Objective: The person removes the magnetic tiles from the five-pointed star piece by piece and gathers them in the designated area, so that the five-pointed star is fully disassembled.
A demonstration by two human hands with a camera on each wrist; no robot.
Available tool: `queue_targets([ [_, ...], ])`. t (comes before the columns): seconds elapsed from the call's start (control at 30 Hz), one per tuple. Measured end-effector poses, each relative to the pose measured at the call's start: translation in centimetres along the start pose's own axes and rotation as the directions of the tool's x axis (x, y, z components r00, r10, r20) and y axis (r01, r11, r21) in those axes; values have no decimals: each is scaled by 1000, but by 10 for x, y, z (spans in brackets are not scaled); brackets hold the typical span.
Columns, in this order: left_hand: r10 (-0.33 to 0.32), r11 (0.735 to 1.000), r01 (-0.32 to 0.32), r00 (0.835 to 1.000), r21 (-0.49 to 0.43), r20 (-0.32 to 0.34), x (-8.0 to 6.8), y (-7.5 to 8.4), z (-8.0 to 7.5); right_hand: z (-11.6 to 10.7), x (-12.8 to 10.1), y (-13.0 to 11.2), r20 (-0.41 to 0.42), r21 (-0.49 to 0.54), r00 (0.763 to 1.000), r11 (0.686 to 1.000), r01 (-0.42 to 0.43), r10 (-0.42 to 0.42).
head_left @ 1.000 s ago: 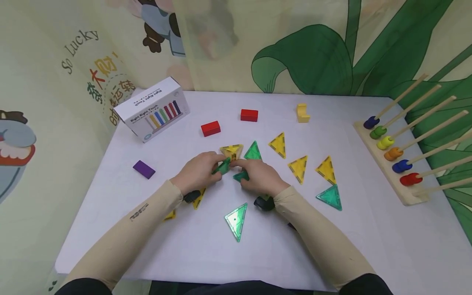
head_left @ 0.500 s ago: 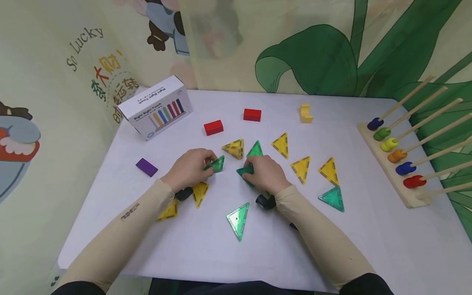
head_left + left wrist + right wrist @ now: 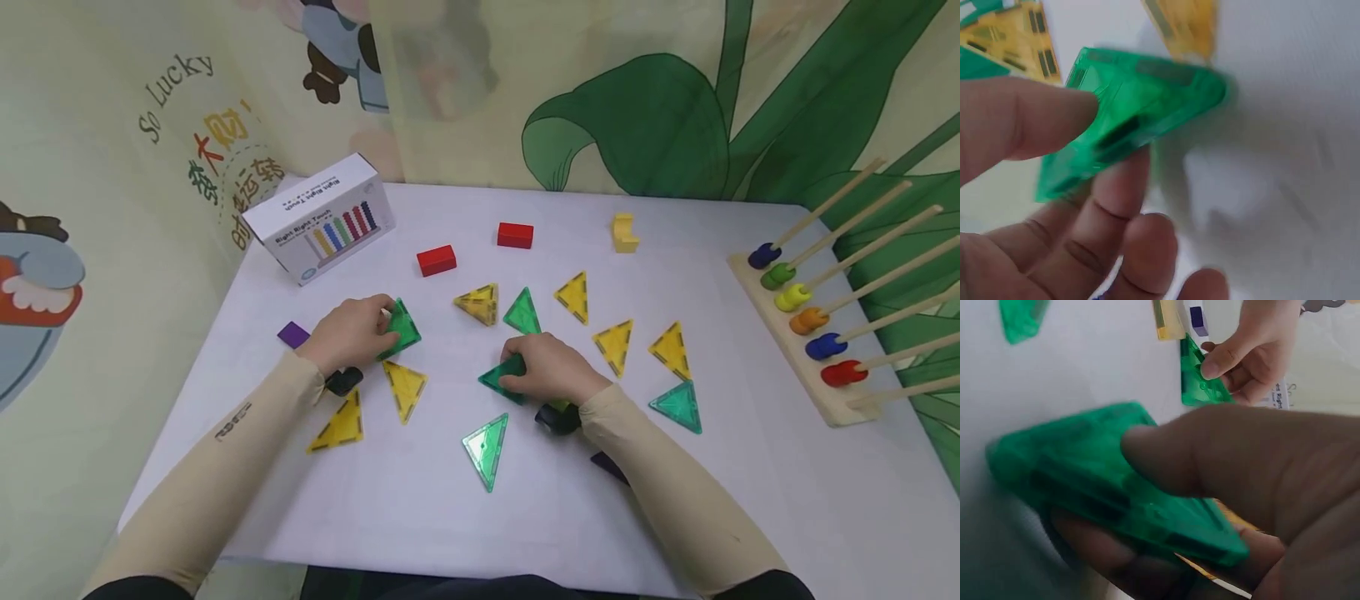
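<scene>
You sit at a white table (image 3: 465, 533) with triangle tiles and blocks spread across it. At the far left stands a white box (image 3: 321, 218) with coloured bars printed on its side, and along the right edge a wooden rack (image 3: 802, 342) carries slanted sticks, each with a coloured bead at its foot.

Your left hand (image 3: 351, 332) is left of centre, fingers curled round a green triangle (image 3: 400, 330). In the left wrist view the thumb (image 3: 1029, 122) lies on top of that green triangle (image 3: 1129, 134) and the other fingers press from beneath, so it is pinched and tilted just above the table. Just near of that hand lie two yellow triangles (image 3: 407, 388) flat on the table, and a purple block (image 3: 292, 334) peeks out to its left.

Your right hand (image 3: 551, 368) is near the centre, closed on a second green triangle (image 3: 501, 377). The right wrist view shows the thumb (image 3: 1222, 456) across the top of this second green triangle (image 3: 1110, 481) and the fingers under it, a firm pinch.

Between and beyond your hands a small yellow pyramid (image 3: 478, 302) stands beside a flat green tile (image 3: 522, 312). Farther off lie two red blocks (image 3: 437, 260) and a yellow block (image 3: 624, 232).
</scene>
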State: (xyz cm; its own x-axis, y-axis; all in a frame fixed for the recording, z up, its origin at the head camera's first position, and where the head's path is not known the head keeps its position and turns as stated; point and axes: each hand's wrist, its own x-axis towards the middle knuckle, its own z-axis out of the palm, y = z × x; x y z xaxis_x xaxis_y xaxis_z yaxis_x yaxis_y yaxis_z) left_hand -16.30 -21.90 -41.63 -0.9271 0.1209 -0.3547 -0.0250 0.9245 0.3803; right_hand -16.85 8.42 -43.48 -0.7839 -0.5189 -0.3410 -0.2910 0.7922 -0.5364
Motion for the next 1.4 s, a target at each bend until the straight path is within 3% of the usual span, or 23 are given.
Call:
queue_targets([
  [0.1,-48,998,47,999,36,15,0,-3,-3,2,-4,1,-33,-48,999,999,-9,7],
  [0.23,-43,995,47,998,84,-48,0,3,-1,5,-6,1,-92,-98,995,994,-46,37],
  [0.37,79,993,-69,992,99,-95,8,24,4,9,-5,0,-113,-96,992,994,-61,50],
  [0.47,187,980,-180,980,90,-71,20,45,7,12,-1,-4,-120,-61,991,996,-72,64],
  [0.53,224,972,-220,973,81,-52,28,55,10,14,3,-9,-127,-12,989,997,-79,77],
  [0.67,205,977,-203,978,64,-38,34,61,16,18,11,-19,-131,99,988,993,-70,83],
  [0.8,177,983,-176,984,44,-30,26,61,21,16,13,-22,-152,158,986,986,-44,68],
  [0.97,239,971,-239,970,-17,51,12,65,22,9,15,-22,-183,216,981,976,-28,69],
  [1.03,251,968,-250,968,-20,22,8,65,21,7,18,-22,-192,239,978,970,-31,79],
  [1.17,189,981,-193,969,-12,-161,10,63,19,6,23,-22,-237,222,967,974,-44,98],
  [1.23,159,984,-172,963,-41,-216,17,63,19,7,26,-23,-280,182,955,982,-49,100],
  [1.4,160,976,-179,975,-123,-151,35,63,23,10,33,-26,-370,98,922,992,-84,114],
])
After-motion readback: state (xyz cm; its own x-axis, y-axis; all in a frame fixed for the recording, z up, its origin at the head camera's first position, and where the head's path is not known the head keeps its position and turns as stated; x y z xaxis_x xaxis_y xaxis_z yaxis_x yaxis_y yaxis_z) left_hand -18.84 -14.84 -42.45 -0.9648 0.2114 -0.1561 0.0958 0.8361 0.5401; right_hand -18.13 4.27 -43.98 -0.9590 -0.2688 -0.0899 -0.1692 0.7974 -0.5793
